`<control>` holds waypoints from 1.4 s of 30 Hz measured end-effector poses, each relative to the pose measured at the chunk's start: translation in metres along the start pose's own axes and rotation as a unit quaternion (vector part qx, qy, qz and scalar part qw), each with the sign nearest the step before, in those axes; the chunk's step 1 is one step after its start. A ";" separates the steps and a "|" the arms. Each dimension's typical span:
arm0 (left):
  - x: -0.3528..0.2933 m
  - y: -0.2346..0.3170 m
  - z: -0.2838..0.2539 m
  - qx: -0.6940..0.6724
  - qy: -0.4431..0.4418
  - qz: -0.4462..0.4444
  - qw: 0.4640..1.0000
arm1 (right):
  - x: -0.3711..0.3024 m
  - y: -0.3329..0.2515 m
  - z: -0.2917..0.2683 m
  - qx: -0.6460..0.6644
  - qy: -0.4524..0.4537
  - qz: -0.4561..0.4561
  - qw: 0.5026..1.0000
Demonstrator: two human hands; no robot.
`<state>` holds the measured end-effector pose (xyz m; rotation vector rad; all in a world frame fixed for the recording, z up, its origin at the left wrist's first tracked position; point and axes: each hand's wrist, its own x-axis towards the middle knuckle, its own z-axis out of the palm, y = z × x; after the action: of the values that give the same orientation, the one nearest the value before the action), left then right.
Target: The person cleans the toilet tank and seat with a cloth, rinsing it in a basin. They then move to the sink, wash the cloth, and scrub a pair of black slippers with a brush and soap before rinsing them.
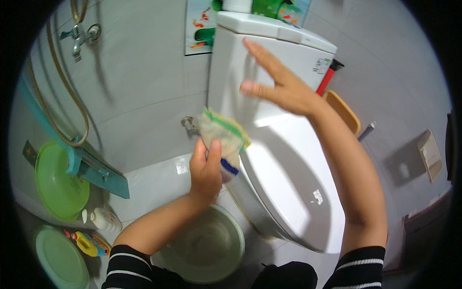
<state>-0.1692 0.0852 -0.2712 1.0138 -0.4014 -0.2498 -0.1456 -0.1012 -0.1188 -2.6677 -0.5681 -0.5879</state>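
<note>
The cloth (224, 132), cream with green, yellow and dark blue bands, is up in the air just left of the toilet, clear of the floor. The left hand (206, 168) pinches it, thumb laid along the near face and the fingers mostly hidden behind; its upper part fans out beyond the grip. The right hand (291, 91) is empty, thumb and fingers spread apart, in front of the white tank (224, 72); whether it touches the tank cannot be told. Below its forearm lies the toilet lid (284, 164), closed, with a broad shadow across it. On the floor below the left forearm stands a pale basin (241, 243), beside the toilet's base. Over to the left, a green basin (57, 180) leans on edge near the wall, next to a teal frame (103, 176). Near these are a white bottle (106, 220), a yellow bottle (87, 244) and a green tub (60, 260). A tap (78, 42) juts from the wall above, with a hose (62, 82) looping down beside it.
</note>
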 end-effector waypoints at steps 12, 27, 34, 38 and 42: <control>0.020 -0.006 0.030 0.272 -0.142 0.072 0.949 | -0.215 0.150 -0.054 0.055 0.161 0.308 0.936; 0.003 -0.052 0.018 0.500 -0.137 0.323 0.792 | -0.220 -0.040 0.016 0.052 -0.145 -0.102 0.983; 0.003 -0.048 0.022 0.561 -0.144 0.356 0.733 | -0.162 0.154 -0.017 -0.057 0.111 0.203 0.971; 0.006 -0.057 0.035 0.562 -0.148 0.365 0.727 | -0.178 0.160 -0.004 0.004 0.044 0.302 0.952; 0.010 -0.052 0.014 0.568 -0.127 0.382 0.718 | -0.187 0.062 0.040 0.014 0.001 0.021 1.000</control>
<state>-0.1676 0.0444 -0.3073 1.9070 -1.2788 0.7375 -0.2609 -0.1954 -0.2548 -2.6458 -0.5130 -0.5677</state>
